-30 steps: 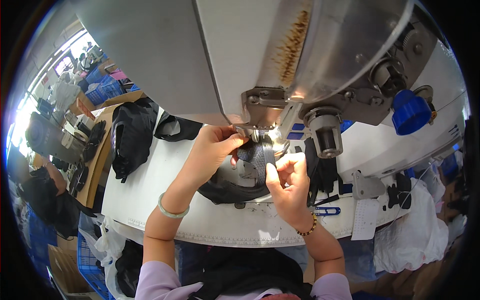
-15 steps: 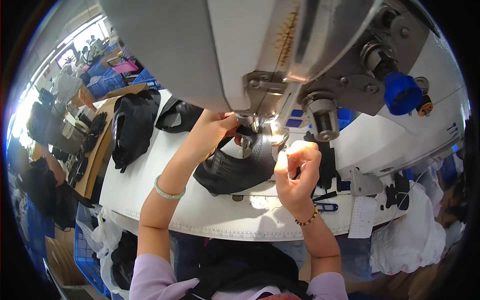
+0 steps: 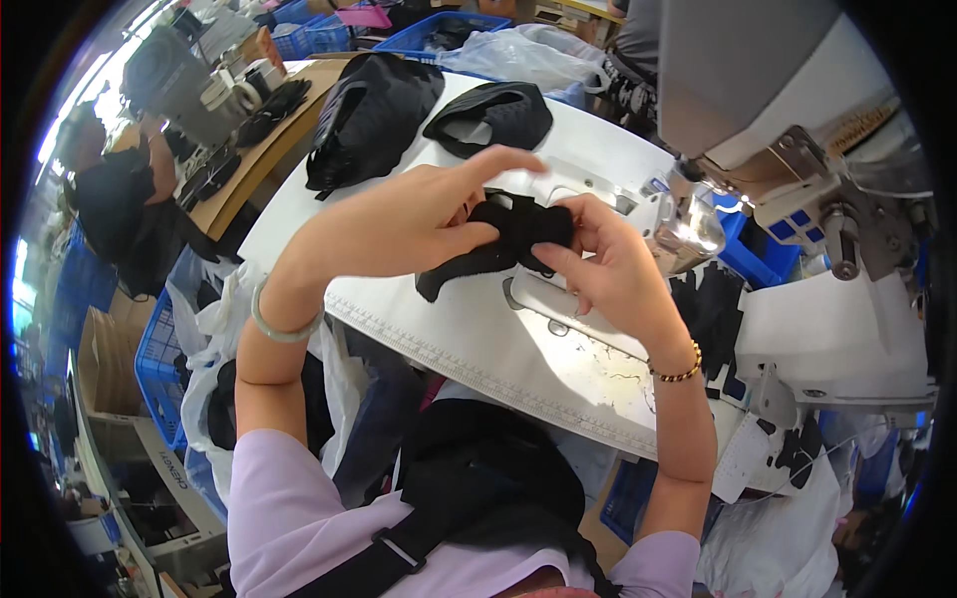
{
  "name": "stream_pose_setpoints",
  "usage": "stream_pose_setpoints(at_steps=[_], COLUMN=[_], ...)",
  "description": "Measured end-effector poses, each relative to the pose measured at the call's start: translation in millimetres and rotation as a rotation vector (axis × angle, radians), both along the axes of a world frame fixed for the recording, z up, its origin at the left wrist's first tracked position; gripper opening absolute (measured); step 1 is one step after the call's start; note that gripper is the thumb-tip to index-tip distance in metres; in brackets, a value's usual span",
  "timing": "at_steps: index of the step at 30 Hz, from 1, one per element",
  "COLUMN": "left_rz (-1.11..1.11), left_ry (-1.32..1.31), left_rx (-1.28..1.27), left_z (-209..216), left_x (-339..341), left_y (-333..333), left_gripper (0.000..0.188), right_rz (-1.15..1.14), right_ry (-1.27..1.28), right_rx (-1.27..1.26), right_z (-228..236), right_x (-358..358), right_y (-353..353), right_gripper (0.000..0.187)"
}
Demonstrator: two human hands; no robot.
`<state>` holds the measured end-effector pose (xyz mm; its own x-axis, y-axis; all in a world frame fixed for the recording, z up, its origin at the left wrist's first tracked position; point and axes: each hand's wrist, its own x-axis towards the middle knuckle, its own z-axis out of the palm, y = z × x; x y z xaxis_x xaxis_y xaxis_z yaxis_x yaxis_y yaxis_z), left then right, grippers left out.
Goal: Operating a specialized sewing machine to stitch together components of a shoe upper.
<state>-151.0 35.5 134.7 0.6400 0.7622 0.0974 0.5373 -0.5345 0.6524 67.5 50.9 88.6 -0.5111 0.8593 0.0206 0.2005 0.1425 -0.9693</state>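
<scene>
Both my hands hold a small, sewn black fabric piece (image 3: 508, 242) just above the white table, left of the sewing machine's needle area (image 3: 688, 214). My left hand (image 3: 424, 214) grips its left part, thumb on top and index finger stretched out over it; the other fingers are partly hidden behind the cloth. At the right end, my right hand (image 3: 613, 264) pinches the cloth between thumb and fingers. Behind my left hand lie a large black fabric piece (image 3: 374, 120) and a smaller curved black one (image 3: 503, 115).
The white sewing machine (image 3: 827, 329) stands at the right, with black strips (image 3: 708, 304) beside it. A ruler strip (image 3: 488, 374) edges the table's front. Blue crates (image 3: 159, 364) and plastic bags surround it. At the far left another person (image 3: 115, 189) works by a machine.
The black fabric has come away from the needle area to the left, and my right hand, which was apart from it, now grips it. The view has turned toward the left.
</scene>
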Motion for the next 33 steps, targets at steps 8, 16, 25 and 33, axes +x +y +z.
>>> stream_pose_setpoints(at_steps=[8,16,25,33], left_rz=[0.165,0.238,0.195,0.179], left_ry=[-0.266,-0.543,-0.572,-0.531], left_rx=[-0.07,-0.202,-0.26,-0.159], left_z=[-20.4,-41.6,-48.0,-56.2], left_x=[-6.3,-3.9,-4.6,-7.9], left_y=[-17.1,-14.6,-20.2,-27.9], left_gripper=[0.059,0.037,0.039,0.038], right_rz=[0.008,0.005,0.091,0.121], right_ry=[0.001,-0.358,-0.381,-0.326], right_rx=[0.263,1.541,1.609,1.595], right_z=[-1.4,-22.7,-37.5,-36.7], right_x=[-15.7,-8.7,-6.4,-9.4], right_y=[0.5,-41.8,-46.3,-48.4], right_gripper=[0.022,0.028,0.031,0.026])
